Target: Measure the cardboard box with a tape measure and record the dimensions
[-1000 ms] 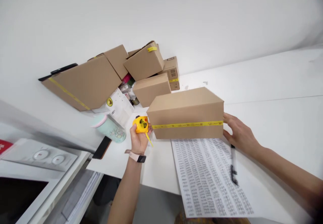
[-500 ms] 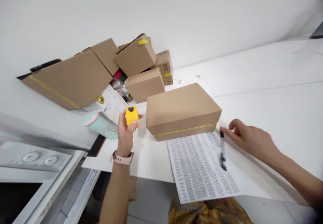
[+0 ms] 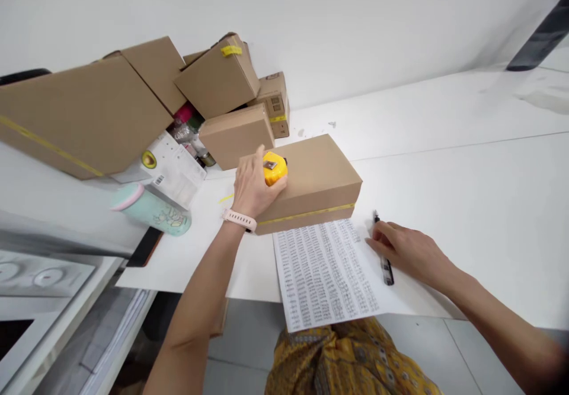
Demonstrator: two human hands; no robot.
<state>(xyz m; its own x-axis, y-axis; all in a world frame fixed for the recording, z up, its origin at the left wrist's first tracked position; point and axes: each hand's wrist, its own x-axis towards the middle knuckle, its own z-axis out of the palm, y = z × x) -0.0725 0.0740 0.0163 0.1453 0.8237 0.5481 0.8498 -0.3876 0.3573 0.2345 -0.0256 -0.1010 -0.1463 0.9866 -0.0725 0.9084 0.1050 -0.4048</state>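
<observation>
My left hand (image 3: 255, 184), with a pale pink watch band at the wrist, is closed around a yellow tape measure (image 3: 275, 169). It is at the left end of a closed cardboard box (image 3: 320, 166), over its top; whether the tape measure touches the box I cannot tell. A short yellow strip (image 3: 226, 198) shows left of this hand. My right hand (image 3: 400, 247) has its fingers closed on a black and clear pen (image 3: 386, 270), low over the white table. Between the hands, a sheet of printed rows (image 3: 322, 276) lies partly hidden by the box and hangs past the table's front edge.
Several cardboard boxes (image 3: 235, 134) are stacked at the back left against the wall. A mint green tumbler (image 3: 153, 208) lies near a white avocado-printed package (image 3: 173, 166) and a dark flat object (image 3: 145, 247). The white table (image 3: 444, 187) extends to the right.
My left hand has moved right with the tape measure, from beside the box to over its left end. My right hand has closed on the pen, which has turned slightly. The view has shifted.
</observation>
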